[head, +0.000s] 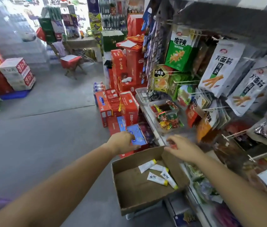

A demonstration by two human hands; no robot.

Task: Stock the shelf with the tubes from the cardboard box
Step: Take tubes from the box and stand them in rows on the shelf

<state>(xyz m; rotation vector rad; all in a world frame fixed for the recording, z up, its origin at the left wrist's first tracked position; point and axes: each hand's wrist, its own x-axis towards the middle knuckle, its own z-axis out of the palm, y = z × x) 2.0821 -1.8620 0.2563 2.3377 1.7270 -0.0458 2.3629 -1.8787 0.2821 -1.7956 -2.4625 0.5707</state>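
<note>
Both bare arms reach straight forward over a shop aisle. The left hand hangs back-up, just past the far wall of the cardboard box, with its fingers bent down over a blue carton. The right hand lies palm-down at the box's far right corner, fingers pointing left and the thumb at the rim. Motion blur hides both sets of fingertips, so it cannot be told whether either hand grips anything; a reddish smear shows beneath the right one.

The open box stands on the grey floor, tight against the foot of the shelf. Four white tubes with yellow caps lie loose in its right half, two of them crossing.

On the shelf beyond the right hand sits a clear tub of wrapped sweets. Snack packets hang from pegs above it. Red cartons are stacked at the shelf's end.
</note>
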